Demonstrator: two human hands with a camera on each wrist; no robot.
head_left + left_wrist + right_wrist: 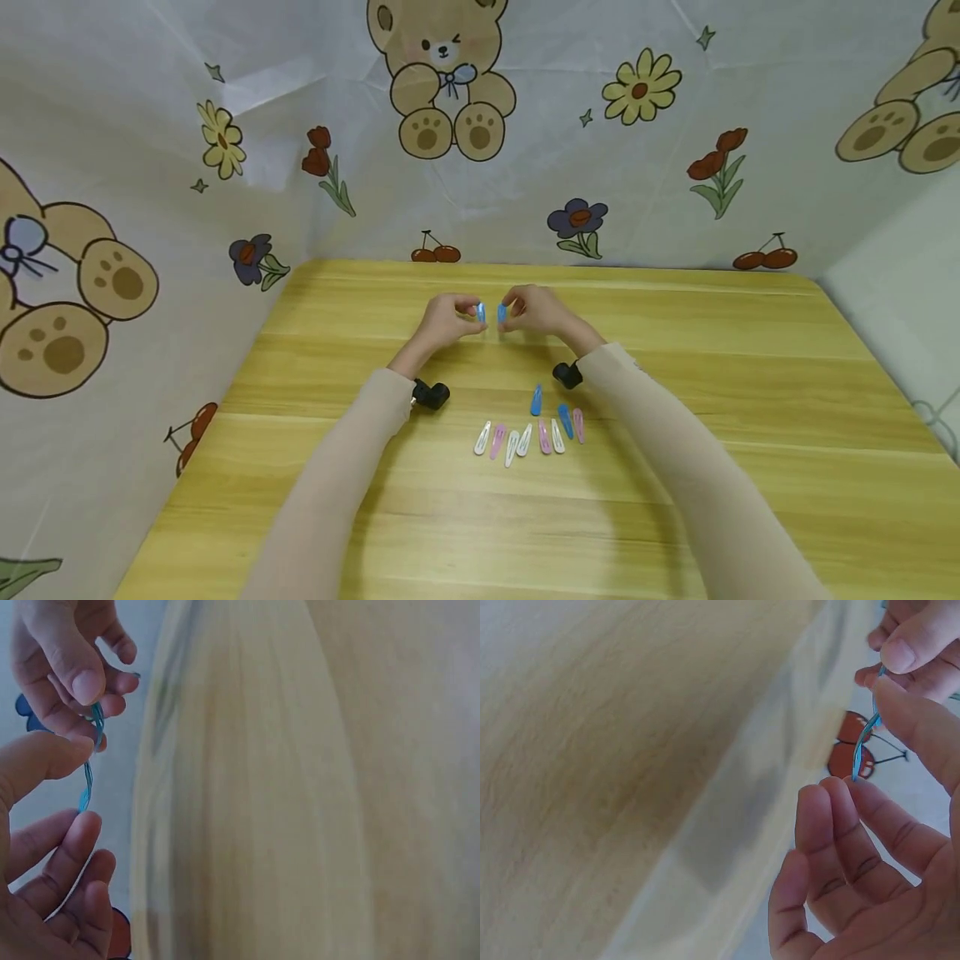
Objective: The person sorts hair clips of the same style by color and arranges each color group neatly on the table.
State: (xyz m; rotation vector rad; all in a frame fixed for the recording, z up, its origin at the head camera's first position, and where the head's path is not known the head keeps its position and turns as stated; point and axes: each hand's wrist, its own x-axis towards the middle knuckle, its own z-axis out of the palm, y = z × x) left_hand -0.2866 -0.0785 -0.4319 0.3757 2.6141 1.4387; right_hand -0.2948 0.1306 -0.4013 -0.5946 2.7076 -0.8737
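Note:
Between thumb and fingertips, my left hand (446, 321) pinches a blue snap hair clip (481, 313) by its ends. My right hand (542, 310) does the same with a second blue hair clip (502, 314), a small gap away in the head view. Both hands are over the far half of the wooden table (675, 333). Seen edge-on in the left wrist view, the left hand's clip (87, 787) looks thin and slightly bent. The right wrist view shows the right hand's clip (861, 750) spanning thumb and fingertip.
Nearer the body lie several loose hair clips: blue (536, 401), pink (497, 442) and white (482, 438). A printed cloth (525, 192) with bears and flowers hangs behind the table and along its left side. Black wrist cameras (431, 395) sit on both wrists.

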